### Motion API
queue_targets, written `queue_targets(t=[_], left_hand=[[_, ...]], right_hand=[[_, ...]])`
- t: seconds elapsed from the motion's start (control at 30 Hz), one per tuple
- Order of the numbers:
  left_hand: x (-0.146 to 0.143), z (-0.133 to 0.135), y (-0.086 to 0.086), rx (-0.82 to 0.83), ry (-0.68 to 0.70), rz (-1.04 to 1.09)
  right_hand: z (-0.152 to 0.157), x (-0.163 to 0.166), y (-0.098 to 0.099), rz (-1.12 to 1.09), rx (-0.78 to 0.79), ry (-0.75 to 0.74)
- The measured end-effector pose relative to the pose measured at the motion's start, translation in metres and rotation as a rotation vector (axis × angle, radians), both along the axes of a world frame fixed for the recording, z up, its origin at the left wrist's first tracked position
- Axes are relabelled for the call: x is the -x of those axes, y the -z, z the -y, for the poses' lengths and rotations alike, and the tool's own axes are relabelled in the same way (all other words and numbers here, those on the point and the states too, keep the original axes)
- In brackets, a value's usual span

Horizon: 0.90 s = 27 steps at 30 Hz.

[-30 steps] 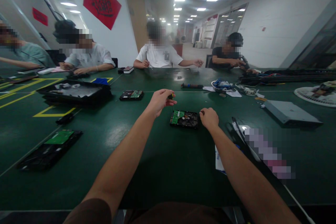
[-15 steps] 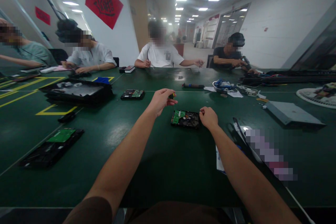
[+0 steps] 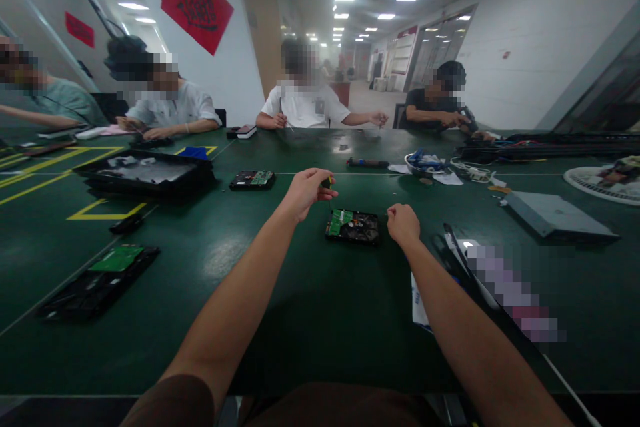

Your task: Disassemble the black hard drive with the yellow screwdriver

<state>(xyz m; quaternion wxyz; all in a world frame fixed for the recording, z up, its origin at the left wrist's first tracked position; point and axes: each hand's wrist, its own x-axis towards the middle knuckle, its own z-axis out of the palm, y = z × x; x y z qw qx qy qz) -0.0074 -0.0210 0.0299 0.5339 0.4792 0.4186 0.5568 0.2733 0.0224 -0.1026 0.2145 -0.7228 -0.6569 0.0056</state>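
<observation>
A hard drive lies on the green table with its green circuit board facing up. Above its far left corner, my left hand is closed around the short dark and yellow handle of a screwdriver. The thin shaft points down at the drive; whether its tip touches a screw is too small to tell. My right hand is just off the drive's right end, apart from it, with the fingers curled together. Whatever those fingers pinch, if anything, is hidden.
Another hard drive and a black tray lie to the left, with a black drive-like unit nearer. On the right are a grey metal box, a bowl of blue cables and a white basket. Several people sit opposite.
My right hand has moved slightly right, away from the hard drive's edge. My left hand and the screwdriver have stayed in place over the drive.
</observation>
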Motion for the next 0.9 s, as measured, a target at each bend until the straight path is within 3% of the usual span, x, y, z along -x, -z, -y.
queue_targets(t=[0.13, 0.5, 0.9], left_hand=[[0.0000, 0.0001, -0.0011, 0.000, -0.008, -0.001], [0.0028, 0.0001, -0.0020, -0.013, -0.014, -0.003], [0.0041, 0.0013, -0.0041, -0.010, -0.033, -0.027]], right_hand=[[-0.0011, -0.0024, 0.0021, 0.023, -0.006, 0.012], [-0.0020, 0.0001, 0.0011, 0.043, -0.028, -0.129], [-0.0012, 0.0042, -0.0003, 0.082, 0.016, -0.090]])
